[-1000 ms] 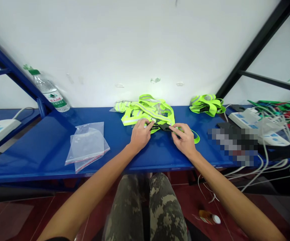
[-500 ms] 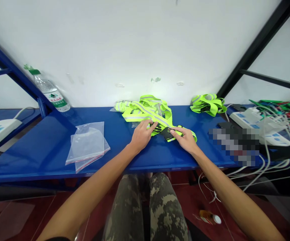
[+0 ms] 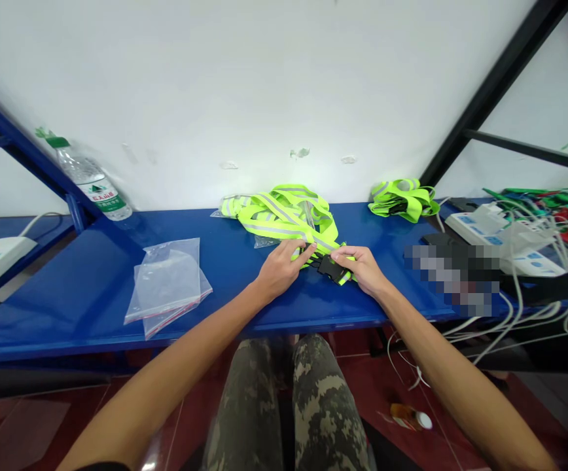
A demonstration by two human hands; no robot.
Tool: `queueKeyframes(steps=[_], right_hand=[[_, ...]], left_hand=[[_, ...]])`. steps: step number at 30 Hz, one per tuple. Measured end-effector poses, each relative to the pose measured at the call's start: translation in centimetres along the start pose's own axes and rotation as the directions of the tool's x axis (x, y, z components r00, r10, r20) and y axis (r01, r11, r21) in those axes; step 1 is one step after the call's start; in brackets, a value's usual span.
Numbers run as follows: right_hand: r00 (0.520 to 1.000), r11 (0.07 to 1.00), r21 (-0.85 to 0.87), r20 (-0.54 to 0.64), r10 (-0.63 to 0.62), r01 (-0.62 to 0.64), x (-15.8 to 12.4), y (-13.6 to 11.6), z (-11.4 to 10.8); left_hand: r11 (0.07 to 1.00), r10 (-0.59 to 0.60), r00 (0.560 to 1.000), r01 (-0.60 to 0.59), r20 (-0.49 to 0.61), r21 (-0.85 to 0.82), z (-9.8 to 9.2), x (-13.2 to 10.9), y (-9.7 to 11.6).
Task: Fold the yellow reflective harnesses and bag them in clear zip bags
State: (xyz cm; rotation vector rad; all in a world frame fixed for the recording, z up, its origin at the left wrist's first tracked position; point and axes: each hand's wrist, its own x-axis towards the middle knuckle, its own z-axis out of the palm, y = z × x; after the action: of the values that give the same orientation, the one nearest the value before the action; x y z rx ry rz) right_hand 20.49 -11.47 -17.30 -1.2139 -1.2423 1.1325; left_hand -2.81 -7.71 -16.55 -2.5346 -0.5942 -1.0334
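Observation:
A neon yellow-green reflective strap [image 3: 284,216] with grey stripes lies in loose loops at the middle of the blue table. My left hand [image 3: 283,267] is closed on the strap's near side, fingers and thumb together. My right hand [image 3: 362,268] pinches the strap close to a black plastic buckle [image 3: 332,268], which hangs just left of its fingers. Part of the strap under both hands is hidden. Clear plastic shows beneath the loops at the left.
Clear zip bags [image 3: 169,281] lie left on the blue table [image 3: 88,281]. A water bottle [image 3: 95,183] leans by the wall. Another bundled strap [image 3: 404,199] sits at the back right. Rightward are a power strip [image 3: 475,226], white cables and a blurred dark item [image 3: 461,268].
The black buckle has turned and now shows more plainly below my right fingers. Strap held by my right hand has shifted. My left hand keeps its hold; the view has moved slightly.

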Motion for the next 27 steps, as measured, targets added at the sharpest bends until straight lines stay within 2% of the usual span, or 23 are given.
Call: queueKeyframes(steps=[6,10,18,27], right_hand=[[1.0,0.999,0.042,-0.02,0.006,-0.005,-0.1,-0.9,0.2],[0.998,0.998,0.045,-0.045,0.041,-0.039,0.0,-0.9,0.3],[0.999,1.0,-0.011,-0.039,-0.022,0.022,0.1,-0.4,0.4],[0.999,1.0,-0.006,-0.051,-0.019,0.018,0.6,-0.4,0.8]], left_hand=[[0.995,-0.04,0.999,0.043,0.026,-0.091,-0.2,0.2,0.3],[0.995,-0.002,1.0,0.004,0.016,-0.102,-0.3,0.5,0.6],[0.985,-0.012,0.998,0.022,0.057,-0.172,-0.1,0.5,1.4],[0.992,0.002,1.0,0.001,0.021,-0.124,0.1,0.5,1.7]])
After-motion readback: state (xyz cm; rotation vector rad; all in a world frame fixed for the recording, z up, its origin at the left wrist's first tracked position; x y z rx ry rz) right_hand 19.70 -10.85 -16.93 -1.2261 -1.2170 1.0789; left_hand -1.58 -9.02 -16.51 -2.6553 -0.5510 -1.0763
